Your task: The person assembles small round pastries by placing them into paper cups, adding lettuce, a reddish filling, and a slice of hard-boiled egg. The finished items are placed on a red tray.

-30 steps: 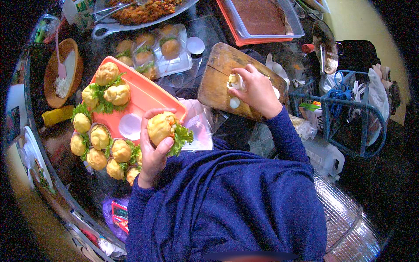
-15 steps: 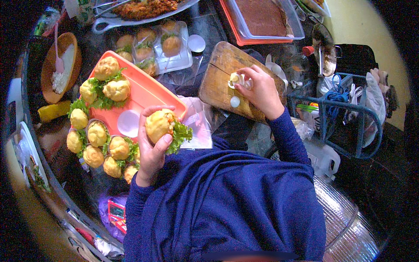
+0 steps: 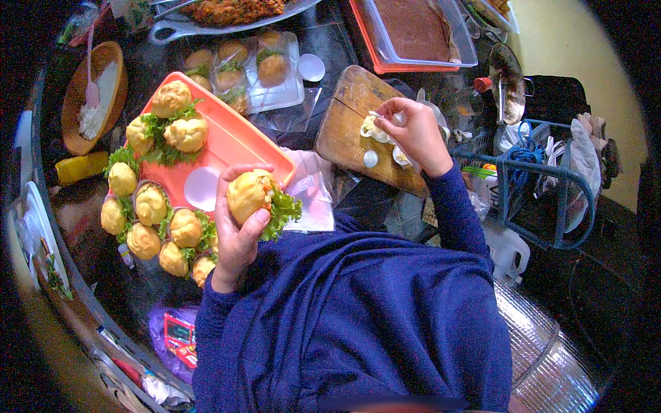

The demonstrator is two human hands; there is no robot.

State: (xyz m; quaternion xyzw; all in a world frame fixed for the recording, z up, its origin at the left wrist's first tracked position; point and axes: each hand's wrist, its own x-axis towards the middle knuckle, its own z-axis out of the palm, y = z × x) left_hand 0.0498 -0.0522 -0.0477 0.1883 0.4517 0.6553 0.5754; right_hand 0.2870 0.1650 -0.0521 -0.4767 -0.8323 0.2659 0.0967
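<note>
Left hand (image 3: 237, 234) is gripping a golden round bun with green lettuce (image 3: 256, 197), fingers wrapped around it, lifted just off the near corner of the orange rectangular plastic tray (image 3: 234, 141), probably for filling. Right hand (image 3: 413, 131) is pinching white egg slices (image 3: 375, 127) on the wooden cutting board (image 3: 351, 124), right of that tray.

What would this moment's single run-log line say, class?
left hand: holds lettuce-filled bun | right hand: picking egg slices off wooden board | orange tray: buns
</note>
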